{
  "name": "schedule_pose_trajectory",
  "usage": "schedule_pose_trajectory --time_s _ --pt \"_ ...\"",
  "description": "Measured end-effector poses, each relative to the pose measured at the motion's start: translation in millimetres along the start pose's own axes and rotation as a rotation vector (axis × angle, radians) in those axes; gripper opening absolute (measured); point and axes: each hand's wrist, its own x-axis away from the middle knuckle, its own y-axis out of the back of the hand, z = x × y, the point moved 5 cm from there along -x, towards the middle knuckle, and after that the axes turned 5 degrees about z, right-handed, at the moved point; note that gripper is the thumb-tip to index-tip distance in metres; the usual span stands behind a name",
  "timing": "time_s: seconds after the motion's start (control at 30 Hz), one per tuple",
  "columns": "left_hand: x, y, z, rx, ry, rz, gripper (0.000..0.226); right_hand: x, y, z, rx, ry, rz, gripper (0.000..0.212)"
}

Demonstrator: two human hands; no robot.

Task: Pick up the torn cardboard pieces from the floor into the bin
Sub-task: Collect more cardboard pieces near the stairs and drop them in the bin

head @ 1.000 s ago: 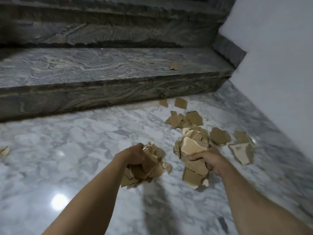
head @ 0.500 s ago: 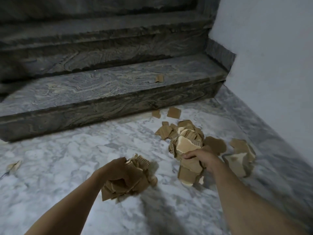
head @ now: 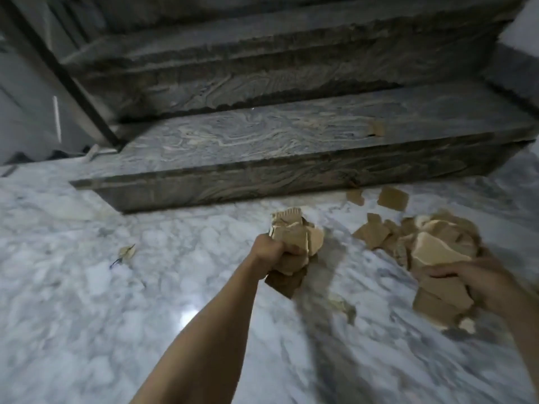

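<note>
No lettering, label, brand or number can be read anywhere here: the cardboard pieces (head: 294,239), the marble floor (head: 87,287) and the stone steps (head: 262,135) carry no legible marks.

Open marble floor (head: 87,301) across the left and foreground, broken only by one small scrap (head: 127,252) at left and a pale fragment (head: 339,301) near centre. Blocked to the rear by the dark stone step (head: 262,182) spanning the width, a single cardboard piece (head: 376,129) on its tread. Cluttered at right: loose cardboard pieces (head: 376,234) spread between the step's foot and the right hand (head: 478,278). Both hands full, the left hand (head: 271,252) gripping a wad of cardboard (head: 294,237), the right gripping a bundle (head: 437,275). Clear gap of bare floor between the two arms.
</note>
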Motion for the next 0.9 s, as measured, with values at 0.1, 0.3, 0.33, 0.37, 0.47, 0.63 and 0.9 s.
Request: schedule_pose_trajectory --time_s 0.1,0.3,0.33,0.37,0.47,0.63,0.9 --pt "-1.3 101.4 39.0 0.066 0.092 -0.215 0.032 6.1 -67.5 1.2 0.052 -0.072 0.073 0.072" --pt "-3.3 282.8 113.9 0.194 0.138 -0.504 0.065 5.6 -265.8 20.5 0.067 -0.068 0.343 0.088" --pt "6.0 298.3 115.2 0.194 0.157 -0.554 0.06 12.9 -288.3 27.6 0.073 -0.043 0.35 0.071" --pt "15.2 310.3 113.8 0.154 0.179 -0.596 0.052 19.8 -308.4 34.7 0.087 -0.024 0.346 0.059" --pt "12.2 346.3 118.8 -0.153 0.296 -0.709 0.058 18.0 -353.0 42.9 0.139 0.003 0.356 0.054" --pt "-14.6 370.6 114.9 -0.346 0.327 -0.589 0.075 10.8 -385.4 46.4 0.164 0.028 0.354 0.072" --pt "-42.9 385.9 113.2 -0.324 0.221 -0.499 0.04 0.3 -397.3 31.3 0.079 -0.028 0.373 0.054"
